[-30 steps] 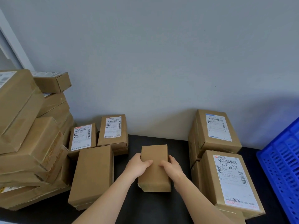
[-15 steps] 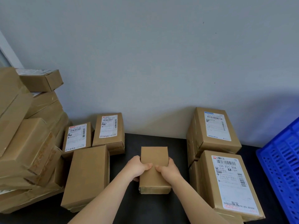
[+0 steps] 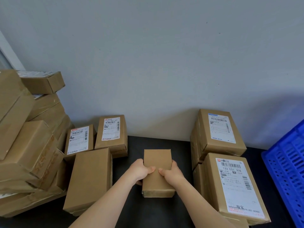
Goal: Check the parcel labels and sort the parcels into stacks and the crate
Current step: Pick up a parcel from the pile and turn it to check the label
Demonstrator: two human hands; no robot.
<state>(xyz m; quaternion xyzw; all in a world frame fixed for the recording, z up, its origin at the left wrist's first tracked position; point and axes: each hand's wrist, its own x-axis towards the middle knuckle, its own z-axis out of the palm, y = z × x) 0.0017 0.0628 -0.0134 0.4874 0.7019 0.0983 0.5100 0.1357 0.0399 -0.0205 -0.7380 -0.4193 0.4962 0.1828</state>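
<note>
A small brown parcel (image 3: 157, 159) lies in the middle of the black table (image 3: 158, 213), its top face plain with no label showing. My left hand (image 3: 141, 171) grips its left side and my right hand (image 3: 171, 172) grips its right side, thumbs on top and nearly meeting. To the right stand two stacks with labelled parcels on top, a near one (image 3: 233, 186) and a far one (image 3: 218, 129). A blue crate (image 3: 286, 163) sits at the far right edge.
A tall untidy pile of brown parcels (image 3: 28, 145) fills the left side. Beside it lie an unlabelled parcel (image 3: 89, 178) and two labelled parcels (image 3: 79, 139) (image 3: 111, 129) against the grey wall (image 3: 148, 63).
My thumbs have slid closer together on top of the small parcel. The parcel has shifted slightly towards me, and the view has drifted a little to the right.
</note>
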